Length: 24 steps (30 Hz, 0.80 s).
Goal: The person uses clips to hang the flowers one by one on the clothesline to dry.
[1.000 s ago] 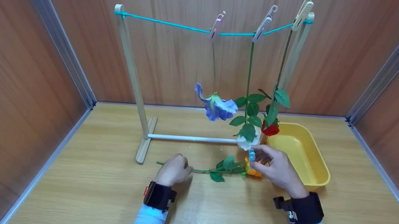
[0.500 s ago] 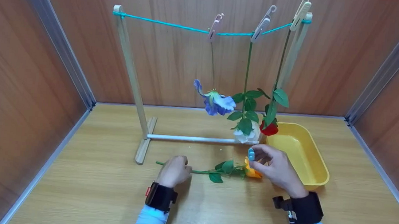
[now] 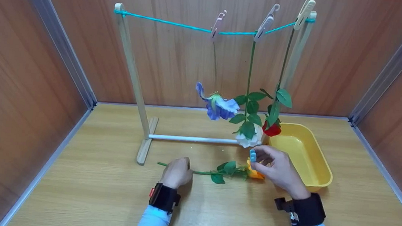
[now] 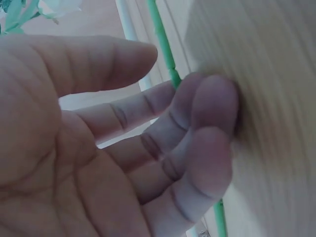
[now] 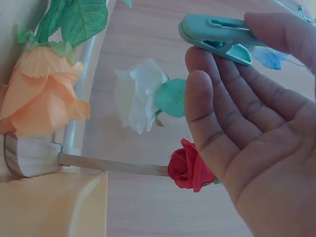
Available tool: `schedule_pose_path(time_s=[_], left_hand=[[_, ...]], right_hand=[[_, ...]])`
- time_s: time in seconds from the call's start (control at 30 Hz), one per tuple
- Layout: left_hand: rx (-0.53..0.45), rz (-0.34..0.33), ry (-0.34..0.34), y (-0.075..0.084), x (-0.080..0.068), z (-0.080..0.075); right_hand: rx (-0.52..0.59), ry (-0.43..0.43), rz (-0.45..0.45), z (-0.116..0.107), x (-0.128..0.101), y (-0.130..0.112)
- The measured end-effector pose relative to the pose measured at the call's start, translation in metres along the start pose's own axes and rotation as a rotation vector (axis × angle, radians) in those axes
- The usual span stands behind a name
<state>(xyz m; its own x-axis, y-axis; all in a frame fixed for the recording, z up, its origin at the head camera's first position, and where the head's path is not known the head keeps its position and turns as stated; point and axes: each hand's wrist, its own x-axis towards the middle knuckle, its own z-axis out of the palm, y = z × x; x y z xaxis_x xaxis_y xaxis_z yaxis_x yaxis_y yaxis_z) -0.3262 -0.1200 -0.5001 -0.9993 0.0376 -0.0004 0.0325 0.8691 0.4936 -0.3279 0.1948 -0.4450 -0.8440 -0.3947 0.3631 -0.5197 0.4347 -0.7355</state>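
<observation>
My left hand (image 3: 177, 172) is at the green stem of an orange artificial rose (image 3: 255, 171) lying on the table. In the left wrist view its fingertips (image 4: 212, 153) rest at the table over the stem (image 4: 163, 39), which passes behind them, while the thumb stays apart. My right hand (image 3: 277, 168) pinches a teal clothespin (image 5: 217, 30) between thumb and fingers, above the orange rose's head. Behind it hang a white rose (image 3: 248, 138), a red rose (image 3: 272, 128) and a blue flower (image 3: 220, 106), each with its head down.
A turquoise cord (image 3: 172, 22) spans the wooden rack's posts (image 3: 130, 65). A pink clothespin (image 3: 217, 26), a lilac clothespin (image 3: 266, 23) and a cream clothespin (image 3: 304, 15) grip the stems there. At right stands a yellow basin (image 3: 302, 156). Wooden panels (image 3: 175, 70) enclose the table.
My left hand has shifted slightly to the right along the stem. The hanging flowers sway a little. My right hand keeps its hold on the teal clothespin in nearly the same place.
</observation>
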Motion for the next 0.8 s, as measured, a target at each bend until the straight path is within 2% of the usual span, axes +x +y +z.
schedule_pose_path(time_s=[0.2, 0.47, 0.63, 0.8], left_hand=[[0.040, -0.005, 0.063, 0.000, 0.000, 0.005], [0.130, 0.073, 0.193, 0.000, -0.003, 0.009], [0.083, 0.083, 0.235, 0.001, -0.004, 0.005], [-0.013, 0.083, 0.251, 0.004, -0.004, -0.002]], right_hand=[[0.007, -0.004, -0.002, 0.001, 0.000, 0.001], [-0.006, 0.012, -0.011, 0.001, 0.001, -0.001], [-0.029, 0.019, -0.010, 0.001, 0.001, -0.001], [-0.028, 0.021, -0.004, 0.000, 0.001, -0.001]])
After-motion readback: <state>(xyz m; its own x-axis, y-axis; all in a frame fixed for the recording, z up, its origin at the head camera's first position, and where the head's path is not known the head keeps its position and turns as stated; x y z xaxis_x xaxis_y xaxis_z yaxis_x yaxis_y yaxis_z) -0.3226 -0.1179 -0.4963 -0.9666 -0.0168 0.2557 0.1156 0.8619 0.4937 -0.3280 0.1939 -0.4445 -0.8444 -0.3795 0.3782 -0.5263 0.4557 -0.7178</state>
